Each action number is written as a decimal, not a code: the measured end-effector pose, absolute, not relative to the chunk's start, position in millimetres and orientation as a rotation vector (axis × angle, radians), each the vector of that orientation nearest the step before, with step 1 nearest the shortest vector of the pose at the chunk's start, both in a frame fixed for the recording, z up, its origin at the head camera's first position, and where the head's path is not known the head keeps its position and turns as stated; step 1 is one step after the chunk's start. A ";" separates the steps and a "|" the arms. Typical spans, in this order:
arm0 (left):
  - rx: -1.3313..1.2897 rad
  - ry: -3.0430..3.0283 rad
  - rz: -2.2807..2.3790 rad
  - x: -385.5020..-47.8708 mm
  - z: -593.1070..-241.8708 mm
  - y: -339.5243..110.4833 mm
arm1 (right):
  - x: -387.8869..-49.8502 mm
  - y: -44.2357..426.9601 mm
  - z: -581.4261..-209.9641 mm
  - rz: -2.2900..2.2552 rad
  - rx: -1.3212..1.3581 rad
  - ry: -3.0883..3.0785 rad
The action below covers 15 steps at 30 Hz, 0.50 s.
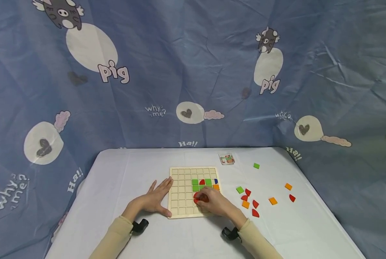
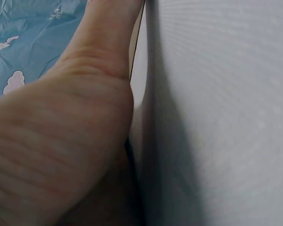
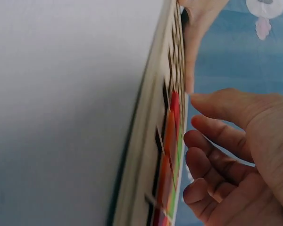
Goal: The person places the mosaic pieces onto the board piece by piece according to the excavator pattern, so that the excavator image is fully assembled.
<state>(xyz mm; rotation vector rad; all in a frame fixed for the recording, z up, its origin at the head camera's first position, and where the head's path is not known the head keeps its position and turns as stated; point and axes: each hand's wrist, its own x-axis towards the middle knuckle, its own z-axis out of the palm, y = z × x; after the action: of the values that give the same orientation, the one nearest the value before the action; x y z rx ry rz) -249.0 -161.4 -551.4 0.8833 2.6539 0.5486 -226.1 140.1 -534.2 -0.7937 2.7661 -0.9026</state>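
the pale wooden grid board (image 1: 180, 192) lies flat on the white table (image 1: 141, 158), between the person's two hands. toward its right side, green squares (image 1: 195, 182) fill cells in two rows, with a red quarter piece (image 1: 202, 182) among them and a blue piece (image 1: 216, 181) just above an orange square (image 1: 216, 187). nearer the person, more red pieces (image 1: 195, 195) show at the fingertips of the right hand (image 1: 216, 202), whose fingers are loosely bent and unclenched (the right wrist view shows a gap between thumb and forefinger). the left hand (image 1: 154, 200) is spread out, touching the board's left edge without gripping it. right of the board, loose red, green and orange pieces (image 1: 273, 201) lie scattered; a small clear case (image 1: 226, 159) with a printed picture rests past the far right corner. behind the table hangs a blue cloth (image 1: 180, 72) printed with pigs.
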 end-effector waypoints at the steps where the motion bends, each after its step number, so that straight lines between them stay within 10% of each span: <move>1: 0.884 2.651 0.550 -249.0 -551.5 -161.2 | -225.7 143.7 -533.6 -0.933 -0.783 2.761; 15: 0.871 2.648 0.551 -247.1 -550.3 -160.3 | -228.1 236.5 -528.2 -1.037 -0.561 2.877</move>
<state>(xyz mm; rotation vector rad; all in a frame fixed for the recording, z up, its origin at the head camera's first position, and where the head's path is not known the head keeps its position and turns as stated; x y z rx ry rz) -247.1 -160.3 -550.3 0.8707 2.6480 0.5507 -228.1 236.5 -528.2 -0.5612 2.8772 -1.0368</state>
